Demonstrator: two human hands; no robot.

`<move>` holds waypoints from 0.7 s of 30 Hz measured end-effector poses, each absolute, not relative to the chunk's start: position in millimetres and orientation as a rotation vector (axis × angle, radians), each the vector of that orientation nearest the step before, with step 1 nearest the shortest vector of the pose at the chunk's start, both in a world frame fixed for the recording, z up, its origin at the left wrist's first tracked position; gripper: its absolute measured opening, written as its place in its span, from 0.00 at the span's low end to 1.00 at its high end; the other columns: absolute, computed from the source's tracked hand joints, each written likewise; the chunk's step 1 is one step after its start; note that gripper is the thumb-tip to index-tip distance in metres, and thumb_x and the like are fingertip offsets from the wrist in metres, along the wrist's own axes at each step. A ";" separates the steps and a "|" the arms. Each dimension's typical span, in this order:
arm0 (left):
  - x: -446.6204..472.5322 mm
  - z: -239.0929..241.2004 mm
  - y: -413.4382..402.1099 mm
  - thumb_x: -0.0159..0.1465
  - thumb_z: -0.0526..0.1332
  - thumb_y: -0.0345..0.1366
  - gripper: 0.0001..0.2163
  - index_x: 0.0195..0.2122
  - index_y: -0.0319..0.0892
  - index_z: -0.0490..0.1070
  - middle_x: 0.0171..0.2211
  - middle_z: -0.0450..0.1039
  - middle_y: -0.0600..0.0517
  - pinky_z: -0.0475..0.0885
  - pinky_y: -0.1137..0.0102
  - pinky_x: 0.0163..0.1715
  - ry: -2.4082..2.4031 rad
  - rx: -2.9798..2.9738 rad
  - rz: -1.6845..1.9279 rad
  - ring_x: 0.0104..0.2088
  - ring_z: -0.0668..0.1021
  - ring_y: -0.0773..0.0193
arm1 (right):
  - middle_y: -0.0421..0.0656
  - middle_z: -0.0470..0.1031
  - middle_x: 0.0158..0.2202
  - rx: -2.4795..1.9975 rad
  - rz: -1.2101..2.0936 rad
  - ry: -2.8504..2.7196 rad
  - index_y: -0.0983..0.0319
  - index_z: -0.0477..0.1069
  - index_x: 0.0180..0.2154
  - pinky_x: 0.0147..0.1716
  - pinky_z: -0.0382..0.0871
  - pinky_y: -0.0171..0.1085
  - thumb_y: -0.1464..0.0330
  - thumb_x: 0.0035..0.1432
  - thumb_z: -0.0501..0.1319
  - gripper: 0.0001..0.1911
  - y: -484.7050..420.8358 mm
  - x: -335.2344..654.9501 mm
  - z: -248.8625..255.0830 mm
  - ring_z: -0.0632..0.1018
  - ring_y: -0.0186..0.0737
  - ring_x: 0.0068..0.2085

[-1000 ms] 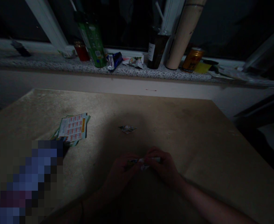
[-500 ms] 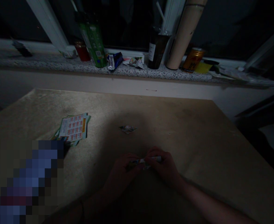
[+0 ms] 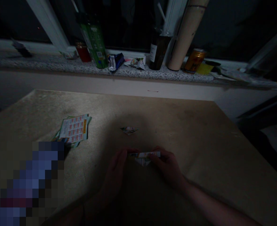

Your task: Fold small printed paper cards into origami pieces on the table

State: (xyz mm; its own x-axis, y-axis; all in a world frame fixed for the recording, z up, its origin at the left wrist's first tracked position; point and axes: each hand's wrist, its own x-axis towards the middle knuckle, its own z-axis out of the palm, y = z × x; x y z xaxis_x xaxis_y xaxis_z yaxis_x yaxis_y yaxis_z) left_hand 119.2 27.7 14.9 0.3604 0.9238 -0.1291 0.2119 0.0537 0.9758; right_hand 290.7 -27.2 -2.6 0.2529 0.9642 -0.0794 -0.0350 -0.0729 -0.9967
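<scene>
A small printed sheet of paper (image 3: 143, 161), folded with a long flat band along its top and a pointed flap below, is between my two hands at the table's near middle. My right hand (image 3: 168, 164) grips its right part, thumb on the front and fingers behind. At the left end, my left hand (image 3: 116, 168) holds the edge with its fingers behind the paper; its thumb lies beside that end. Just beyond the hands lies a small folded paper triangle (image 3: 129, 130), point towards me. Dim light and shadow hide the finer finger contacts.
A stack of printed sheets (image 3: 74, 128) lies on the table (image 3: 187, 125) to the left, near a pixelated patch. On the granite sill (image 3: 129, 72) stand a green cup (image 3: 95, 47), a dark cup with a straw (image 3: 159, 51), a cardboard tube (image 3: 185, 37) and an orange can (image 3: 195, 61).
The folded paper has tilted and moved slightly away from me, showing its pointed flap more. My left thumb has come off its front and the left hand has shifted left.
</scene>
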 end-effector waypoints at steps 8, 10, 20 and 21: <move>118.8 9.7 27.9 0.67 0.49 0.43 0.09 0.38 0.45 0.65 0.35 0.68 0.54 0.66 0.69 0.42 1.201 1.425 0.739 0.40 0.71 0.59 | 0.40 0.70 0.27 -1.364 1.078 -0.933 0.62 0.74 0.27 0.27 0.65 0.32 0.61 0.53 0.63 0.10 -28.3 290.6 -4.1 0.73 0.35 0.30; 118.7 8.5 27.3 0.67 0.49 0.43 0.09 0.38 0.45 0.63 0.35 0.67 0.53 0.67 0.69 0.40 1.171 1.410 0.713 0.39 0.71 0.59 | 0.40 0.71 0.28 -1.360 1.076 -0.922 0.62 0.75 0.28 0.29 0.66 0.32 0.61 0.54 0.62 0.10 -28.0 291.1 -6.4 0.73 0.35 0.31; 118.5 9.8 26.6 0.66 0.49 0.42 0.08 0.37 0.44 0.62 0.33 0.65 0.53 0.66 0.69 0.38 1.148 1.455 0.679 0.36 0.69 0.60 | 0.41 0.76 0.28 -1.372 1.129 -0.796 0.62 0.75 0.29 0.32 0.68 0.36 0.60 0.53 0.63 0.11 -28.0 290.9 -9.9 0.76 0.38 0.31; 118.5 8.9 26.7 0.66 0.50 0.42 0.08 0.37 0.44 0.62 0.33 0.65 0.53 0.66 0.69 0.38 1.149 1.455 0.677 0.36 0.69 0.60 | 0.41 0.76 0.28 -1.377 1.129 -0.789 0.62 0.75 0.29 0.32 0.68 0.35 0.60 0.53 0.63 0.11 -28.1 290.8 -10.0 0.76 0.38 0.31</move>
State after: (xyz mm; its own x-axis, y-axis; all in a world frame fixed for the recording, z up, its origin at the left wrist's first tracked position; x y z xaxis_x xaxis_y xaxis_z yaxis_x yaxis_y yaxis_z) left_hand 118.5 26.7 8.9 0.3643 0.9130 -0.1835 0.2819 0.0797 0.9561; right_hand 290.8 -28.1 -10.0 0.3155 0.9309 -0.1841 -0.1469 -0.1438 -0.9787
